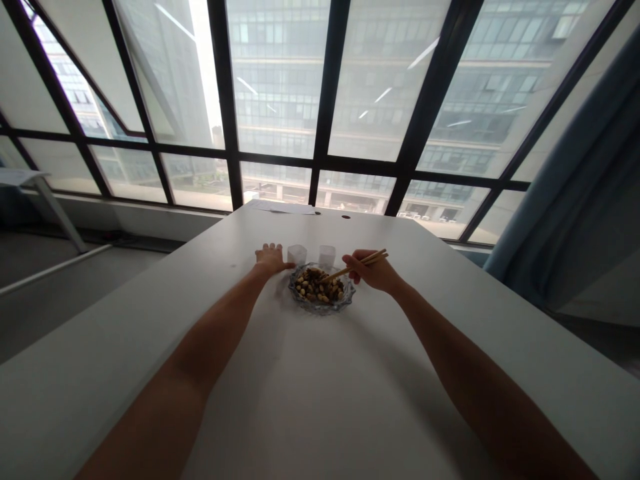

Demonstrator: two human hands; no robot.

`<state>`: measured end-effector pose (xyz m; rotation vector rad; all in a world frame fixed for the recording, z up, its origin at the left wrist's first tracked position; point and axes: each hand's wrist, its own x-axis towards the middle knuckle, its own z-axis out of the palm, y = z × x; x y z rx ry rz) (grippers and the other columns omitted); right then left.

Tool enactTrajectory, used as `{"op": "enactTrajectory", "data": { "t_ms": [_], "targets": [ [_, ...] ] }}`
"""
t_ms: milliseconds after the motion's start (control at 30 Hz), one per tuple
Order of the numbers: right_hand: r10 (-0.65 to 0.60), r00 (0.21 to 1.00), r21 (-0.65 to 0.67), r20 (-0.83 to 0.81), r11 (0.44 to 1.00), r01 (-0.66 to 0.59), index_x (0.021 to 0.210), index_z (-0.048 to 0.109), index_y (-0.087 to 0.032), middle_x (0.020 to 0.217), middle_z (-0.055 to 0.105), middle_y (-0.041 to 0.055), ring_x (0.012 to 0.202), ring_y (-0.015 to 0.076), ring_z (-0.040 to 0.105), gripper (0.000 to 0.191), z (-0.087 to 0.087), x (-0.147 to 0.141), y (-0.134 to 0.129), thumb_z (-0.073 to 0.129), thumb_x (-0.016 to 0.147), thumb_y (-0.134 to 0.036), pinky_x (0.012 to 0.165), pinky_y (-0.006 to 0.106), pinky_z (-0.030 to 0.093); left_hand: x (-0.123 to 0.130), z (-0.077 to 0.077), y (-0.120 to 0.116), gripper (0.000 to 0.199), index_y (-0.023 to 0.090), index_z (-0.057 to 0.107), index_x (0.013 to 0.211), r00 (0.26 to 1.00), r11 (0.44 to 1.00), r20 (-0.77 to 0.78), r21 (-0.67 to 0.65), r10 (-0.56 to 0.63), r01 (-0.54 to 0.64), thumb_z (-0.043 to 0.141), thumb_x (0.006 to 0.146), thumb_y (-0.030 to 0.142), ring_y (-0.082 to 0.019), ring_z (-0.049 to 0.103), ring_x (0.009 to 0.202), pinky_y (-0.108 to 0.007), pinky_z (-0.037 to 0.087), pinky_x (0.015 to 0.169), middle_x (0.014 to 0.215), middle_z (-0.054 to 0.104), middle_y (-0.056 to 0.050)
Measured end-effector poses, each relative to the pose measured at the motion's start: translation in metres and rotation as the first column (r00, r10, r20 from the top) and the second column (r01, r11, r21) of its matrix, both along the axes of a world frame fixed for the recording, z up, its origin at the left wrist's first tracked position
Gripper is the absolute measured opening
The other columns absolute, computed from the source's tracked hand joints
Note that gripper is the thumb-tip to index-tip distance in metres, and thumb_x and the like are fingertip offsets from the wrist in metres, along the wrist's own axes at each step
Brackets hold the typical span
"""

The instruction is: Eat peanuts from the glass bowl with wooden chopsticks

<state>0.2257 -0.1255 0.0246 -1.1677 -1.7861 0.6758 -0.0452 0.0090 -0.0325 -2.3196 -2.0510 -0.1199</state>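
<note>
A clear glass bowl (321, 308) with a scalloped rim holds a mix of pale nuts and small dark pieces. My right hand (367, 268) grips a pair of wooden chopsticks (344, 271), whose tips reach down into the mix. Left of the bowl, my left hand (271, 259) rests on the table with its fingers spread, its thumb near the rim. Two small translucent cups stand just behind the bowl, a left one (297, 254) and a right one (327, 255); what they contain is too faint to tell.
The white table (310, 400) runs toward large dark-framed windows. White paper (283, 207) lies at its far edge, near two dark round holes. A blue curtain (565, 180) hangs at the right. Part of another table (23, 177) shows at the left.
</note>
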Motion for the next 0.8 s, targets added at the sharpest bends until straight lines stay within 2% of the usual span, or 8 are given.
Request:
{"op": "enactTrajectory", "data": {
  "t_ms": [167,267,367,467,633,733,800],
  "targets": [
    [-0.063,0.996,0.043,-0.058,0.997,0.066,0.062,0.062,-0.018,0.047,0.062,0.0037,0.035,0.0117,0.052,0.062,0.001,0.000,0.000,0.060,0.076,-0.078,0.034,0.023,0.039,0.001,0.000,0.000,0.087,0.021,0.045,0.140,1.000,1.000,0.001,0.001,-0.004,0.004,0.051,0.077,0.081,-0.036,0.043,0.132,-0.047,0.043,0.101,0.144,0.048,-0.020],
    [0.036,0.995,-0.032,-0.091,0.999,-0.039,0.062,0.062,-0.018,0.047,0.063,0.0036,0.035,0.0122,0.054,0.062,0.001,-0.007,-0.004,0.061,0.075,-0.078,0.035,0.023,0.042,0.001,0.001,0.000,0.087,0.022,0.044,0.140,1.000,1.000,-0.005,-0.006,-0.003,0.003,0.049,0.078,0.082,-0.036,0.042,0.132,-0.048,0.042,0.101,0.144,0.048,-0.019],
    [0.122,0.991,-0.098,-0.046,0.987,-0.126,0.063,0.063,-0.018,0.052,0.066,0.0033,0.038,0.0126,0.057,0.057,-0.003,-0.014,-0.005,0.067,0.073,-0.075,0.037,0.023,0.045,0.002,0.003,-0.002,0.086,0.022,0.044,0.141,1.000,1.000,-0.011,-0.018,-0.008,0.008,0.049,0.078,0.081,-0.036,0.042,0.132,-0.048,0.042,0.101,0.144,0.048,-0.019],
    [0.065,0.998,-0.074,-0.006,0.995,-0.066,0.063,0.063,-0.018,0.051,0.066,0.0030,0.037,0.0120,0.056,0.057,-0.005,-0.012,-0.004,0.067,0.073,-0.074,0.035,0.022,0.042,0.002,0.004,-0.005,0.081,0.022,0.045,0.140,1.000,1.000,-0.004,-0.019,-0.018,0.018,0.053,0.080,0.076,-0.036,0.041,0.133,-0.047,0.042,0.101,0.144,0.047,-0.019],
    [-0.093,0.995,0.030,-0.047,0.995,0.094,0.060,0.062,-0.017,0.045,0.061,0.0038,0.034,0.0116,0.052,0.064,0.003,0.002,-0.001,0.060,0.074,-0.080,0.033,0.023,0.040,0.003,0.008,-0.011,0.061,0.022,0.047,0.139,1.000,1.000,0.017,-0.024,-0.016,0.016,0.060,0.084,0.046,-0.034,0.044,0.132,-0.046,0.043,0.101,0.144,0.049,-0.018],
    [-0.153,0.983,0.092,-0.106,0.982,0.163,0.062,0.062,-0.018,0.045,0.061,0.0040,0.034,0.0121,0.052,0.065,0.006,0.004,-0.002,0.058,0.075,-0.081,0.033,0.024,0.042,0.006,0.019,-0.016,0.061,0.020,0.048,0.139,0.998,0.999,0.039,-0.011,-0.039,0.040,0.058,0.083,0.041,-0.035,0.045,0.133,-0.051,0.040,0.104,0.143,0.050,-0.019],
    [-0.155,0.982,0.102,-0.110,0.981,0.166,0.063,0.063,-0.018,0.047,0.062,0.0043,0.035,0.0121,0.053,0.064,0.006,0.003,-0.001,0.059,0.075,-0.081,0.034,0.024,0.042,0.012,0.032,-0.021,0.057,0.019,0.051,0.138,0.994,0.996,0.057,0.018,-0.090,0.089,0.054,0.085,0.041,-0.034,0.045,0.133,-0.051,0.038,0.108,0.144,0.051,-0.017]
  ]
}}
